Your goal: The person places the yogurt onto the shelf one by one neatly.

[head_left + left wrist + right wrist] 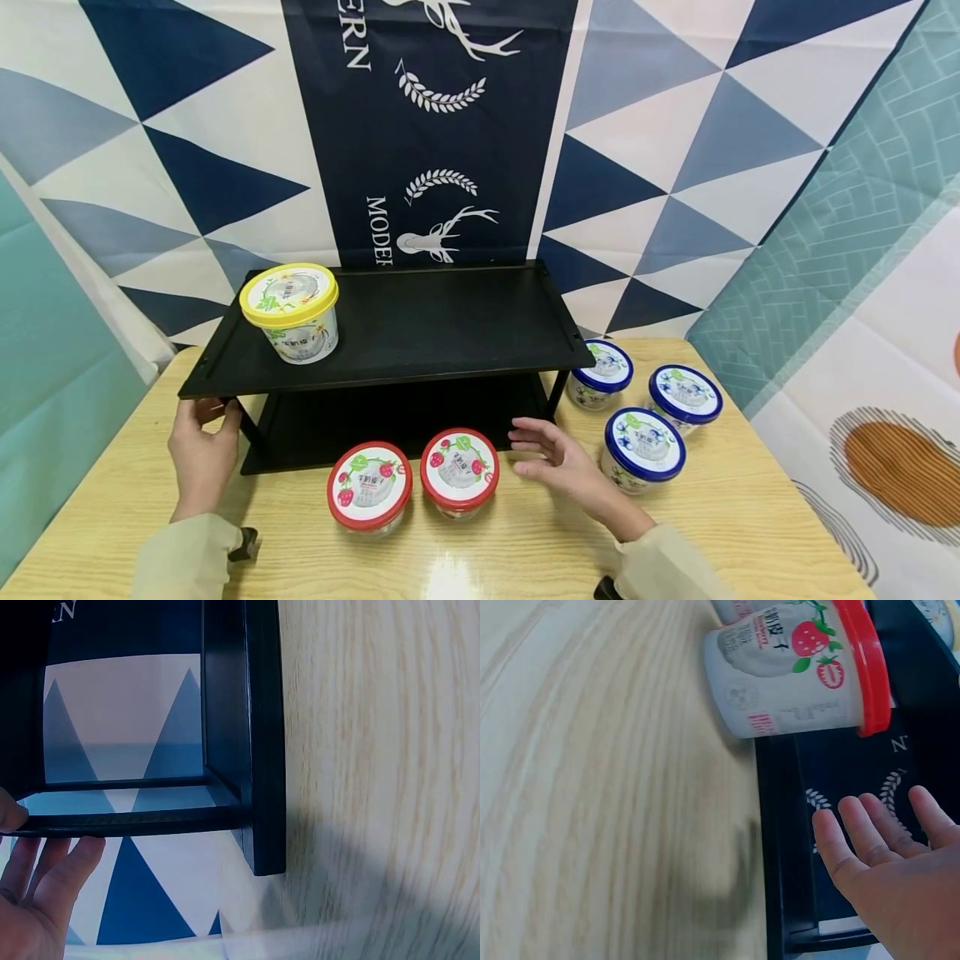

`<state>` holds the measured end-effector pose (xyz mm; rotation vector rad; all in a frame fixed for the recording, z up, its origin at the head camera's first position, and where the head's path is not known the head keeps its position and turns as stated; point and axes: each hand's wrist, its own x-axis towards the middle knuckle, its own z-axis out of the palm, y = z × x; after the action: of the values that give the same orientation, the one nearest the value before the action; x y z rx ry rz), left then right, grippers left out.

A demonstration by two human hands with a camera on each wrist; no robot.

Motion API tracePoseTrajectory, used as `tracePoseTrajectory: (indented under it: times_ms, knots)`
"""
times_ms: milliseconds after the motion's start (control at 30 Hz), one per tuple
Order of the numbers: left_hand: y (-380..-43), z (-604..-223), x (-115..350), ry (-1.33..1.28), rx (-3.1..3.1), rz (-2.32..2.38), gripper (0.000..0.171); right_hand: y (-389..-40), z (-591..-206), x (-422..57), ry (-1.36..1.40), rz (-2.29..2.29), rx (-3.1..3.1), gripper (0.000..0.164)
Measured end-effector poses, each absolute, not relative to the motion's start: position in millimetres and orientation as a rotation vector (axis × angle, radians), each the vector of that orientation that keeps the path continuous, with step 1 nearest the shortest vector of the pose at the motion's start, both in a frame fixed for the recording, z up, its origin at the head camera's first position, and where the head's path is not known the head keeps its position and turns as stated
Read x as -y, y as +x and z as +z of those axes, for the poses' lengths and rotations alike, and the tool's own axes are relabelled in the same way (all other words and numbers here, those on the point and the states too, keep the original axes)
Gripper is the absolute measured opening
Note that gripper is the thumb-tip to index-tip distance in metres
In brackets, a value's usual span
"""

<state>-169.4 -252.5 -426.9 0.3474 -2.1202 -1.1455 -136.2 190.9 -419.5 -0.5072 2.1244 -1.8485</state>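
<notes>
A black two-tier shelf [420, 333] stands on the wooden table. My left hand [201, 454] grips its front left leg [142, 820] just under the upper board, the thumb on one side and fingers on the other. My right hand [562, 468] hovers with relaxed, spread fingers by the shelf's front right part, holding nothing. Left of it stand two red-lidded strawberry tubs, the nearer one [460, 471] and another [370, 486], in front of the lower board. A yellow-lidded tub [291, 310] sits on the upper board's left end.
To the right of the shelf stand three blue-lidded tubs: one at the back [602, 367], one at the right [685, 395] and one in front [643, 446]. A patterned cloth [615, 167] hangs behind the table [300, 542].
</notes>
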Motion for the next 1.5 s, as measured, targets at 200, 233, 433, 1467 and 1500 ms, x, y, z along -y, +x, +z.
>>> tracePoseTrajectory:
  times_ms: [200,233,433,1467,1500]
  knots:
    - [-169.2,-428.4,252.0,0.372,2.118,-1.153,0.029,-136.4,-424.9,-187.7,-0.498,-1.821,-2.076,0.067]
    - [-169.3,-428.6,252.0,0.371,2.118,-1.151,0.029,-136.3,-425.8,-187.3,-0.495,-1.811,-2.074,0.069]
    - [-168.2,-429.9,252.3,0.371,2.117,-1.153,0.030,-137.0,-432.3,-184.0,-0.499,-1.760,-2.073,0.076]
    - [-170.5,-431.1,252.7,0.329,2.095,-1.137,0.030,-142.3,-450.7,-162.8,-0.453,-1.766,-1.940,0.091]
    - [-170.8,-431.2,252.8,0.328,2.096,-1.137,0.030,-142.5,-450.7,-162.5,-0.450,-1.766,-1.936,0.091]
